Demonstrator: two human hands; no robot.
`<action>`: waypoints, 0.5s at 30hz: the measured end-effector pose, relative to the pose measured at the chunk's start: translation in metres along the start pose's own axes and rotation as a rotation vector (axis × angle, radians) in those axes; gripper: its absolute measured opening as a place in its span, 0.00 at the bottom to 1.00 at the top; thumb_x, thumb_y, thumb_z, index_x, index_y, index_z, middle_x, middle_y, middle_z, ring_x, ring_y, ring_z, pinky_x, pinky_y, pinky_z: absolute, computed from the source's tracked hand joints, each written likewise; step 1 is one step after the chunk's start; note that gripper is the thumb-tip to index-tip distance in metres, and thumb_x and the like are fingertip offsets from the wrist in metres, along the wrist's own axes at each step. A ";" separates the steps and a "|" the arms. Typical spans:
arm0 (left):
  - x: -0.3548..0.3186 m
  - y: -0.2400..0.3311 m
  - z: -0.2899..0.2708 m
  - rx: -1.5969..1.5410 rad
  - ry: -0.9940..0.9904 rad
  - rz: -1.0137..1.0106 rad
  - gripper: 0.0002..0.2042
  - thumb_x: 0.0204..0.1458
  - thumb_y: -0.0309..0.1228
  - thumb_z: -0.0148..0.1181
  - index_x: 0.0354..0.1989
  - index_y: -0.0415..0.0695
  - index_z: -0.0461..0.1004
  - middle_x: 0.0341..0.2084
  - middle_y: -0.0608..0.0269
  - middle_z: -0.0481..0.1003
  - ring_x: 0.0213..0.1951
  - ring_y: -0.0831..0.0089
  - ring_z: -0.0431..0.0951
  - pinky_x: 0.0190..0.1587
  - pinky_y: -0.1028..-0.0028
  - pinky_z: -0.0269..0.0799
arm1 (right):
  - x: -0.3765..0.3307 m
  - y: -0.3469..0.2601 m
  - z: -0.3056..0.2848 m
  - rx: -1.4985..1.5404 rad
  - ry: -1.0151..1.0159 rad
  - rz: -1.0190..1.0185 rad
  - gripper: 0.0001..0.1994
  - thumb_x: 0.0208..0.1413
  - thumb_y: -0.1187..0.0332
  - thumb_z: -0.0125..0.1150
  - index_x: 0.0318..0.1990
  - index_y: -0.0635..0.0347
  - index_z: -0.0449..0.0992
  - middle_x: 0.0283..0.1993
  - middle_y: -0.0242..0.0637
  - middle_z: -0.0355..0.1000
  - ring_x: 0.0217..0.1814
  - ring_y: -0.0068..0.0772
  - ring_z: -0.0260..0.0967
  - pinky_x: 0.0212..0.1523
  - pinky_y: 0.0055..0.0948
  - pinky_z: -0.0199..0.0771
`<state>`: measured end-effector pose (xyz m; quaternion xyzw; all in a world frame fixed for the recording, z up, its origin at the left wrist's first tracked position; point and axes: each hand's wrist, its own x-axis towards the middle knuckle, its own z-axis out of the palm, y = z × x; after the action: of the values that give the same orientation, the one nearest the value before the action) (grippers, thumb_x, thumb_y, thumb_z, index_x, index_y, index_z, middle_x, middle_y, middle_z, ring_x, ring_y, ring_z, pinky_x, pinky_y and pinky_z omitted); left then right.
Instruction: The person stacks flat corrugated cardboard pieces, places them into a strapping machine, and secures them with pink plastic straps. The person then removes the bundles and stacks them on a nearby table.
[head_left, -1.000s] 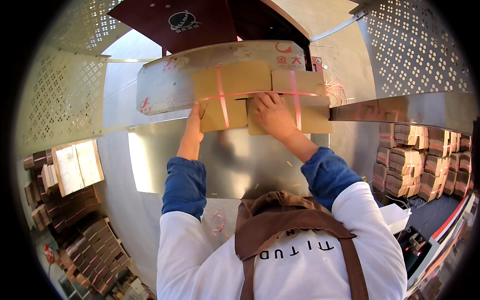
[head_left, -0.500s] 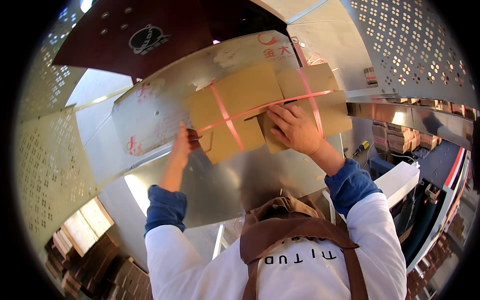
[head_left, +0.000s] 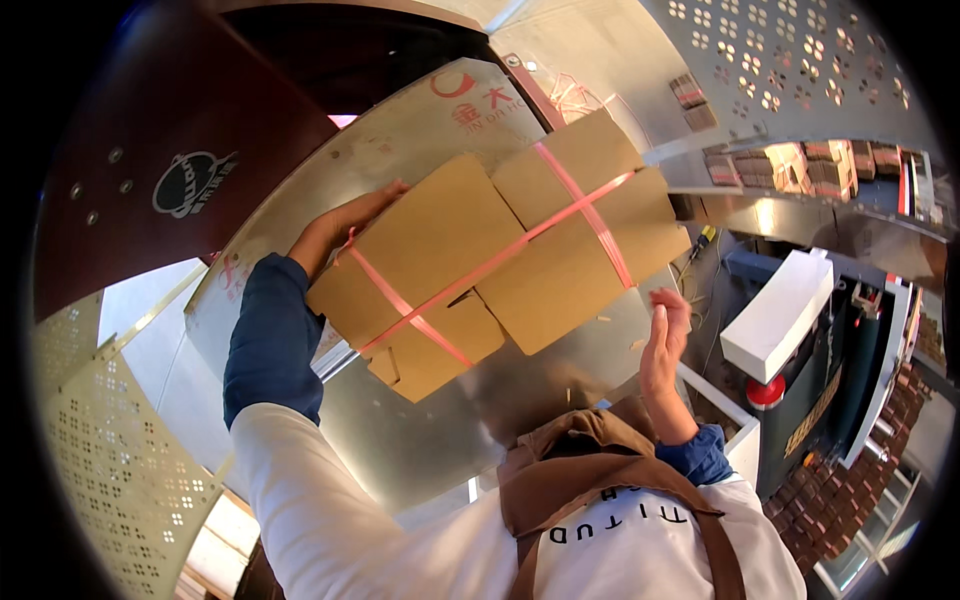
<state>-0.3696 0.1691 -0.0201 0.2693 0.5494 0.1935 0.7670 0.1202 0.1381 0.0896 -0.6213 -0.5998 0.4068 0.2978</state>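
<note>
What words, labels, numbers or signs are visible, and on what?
Wording withheld; print stands on:
Dark red machine panel: round emblem, small characters beneath.
Metal plate: red crescent emblem, red characters; blurred red marks leftward.
White sweatshirt: black letters, upside down, partly covered.
Yellowish strip, right: unreadable.
Strapped cardboard bundle: none visible.

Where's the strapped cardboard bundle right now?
In the head view, the cardboard bundle is near centre, between the left hand at its upper-left edge and the open right hand near its lower-right edge.

One bundle of flat cardboard [head_left: 540, 275], three pink straps [head_left: 584, 207], two blue sleeves [head_left: 270, 340], one brown apron [head_left: 590, 478]
</note>
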 end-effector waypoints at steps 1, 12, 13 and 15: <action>0.011 0.020 0.019 0.008 -0.094 -0.038 0.38 0.56 0.64 0.39 0.62 0.43 0.62 0.60 0.58 0.65 0.58 0.69 0.66 0.57 0.70 0.62 | -0.013 0.019 0.005 0.214 0.008 0.320 0.27 0.58 0.50 0.52 0.61 0.56 0.63 0.61 0.41 0.63 0.59 0.39 0.61 0.56 0.40 0.59; -0.084 -0.046 0.157 0.023 0.357 -0.098 0.36 0.57 0.62 0.40 0.64 0.48 0.60 0.60 0.61 0.65 0.58 0.71 0.65 0.56 0.72 0.61 | -0.023 0.040 0.063 1.124 -0.325 0.708 0.26 0.61 0.50 0.49 0.58 0.60 0.63 0.53 0.41 0.70 0.51 0.35 0.72 0.45 0.37 0.78; -0.077 -0.093 0.166 -0.115 0.287 -0.002 0.36 0.57 0.62 0.40 0.65 0.47 0.59 0.60 0.60 0.64 0.58 0.69 0.64 0.57 0.70 0.61 | -0.022 0.037 0.050 1.121 -0.391 0.683 0.25 0.62 0.52 0.50 0.58 0.61 0.63 0.52 0.41 0.70 0.49 0.35 0.73 0.42 0.36 0.80; -0.070 -0.147 0.207 -0.338 0.158 0.122 0.37 0.57 0.62 0.39 0.67 0.46 0.56 0.61 0.59 0.63 0.60 0.67 0.63 0.59 0.69 0.60 | -0.020 0.044 0.023 1.021 -0.437 0.663 0.25 0.61 0.52 0.50 0.57 0.61 0.64 0.51 0.42 0.71 0.47 0.35 0.74 0.42 0.35 0.80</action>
<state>-0.1959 -0.0286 -0.0081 0.1537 0.5502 0.3497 0.7426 0.1233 0.1113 0.0434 -0.4566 -0.1539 0.8284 0.2855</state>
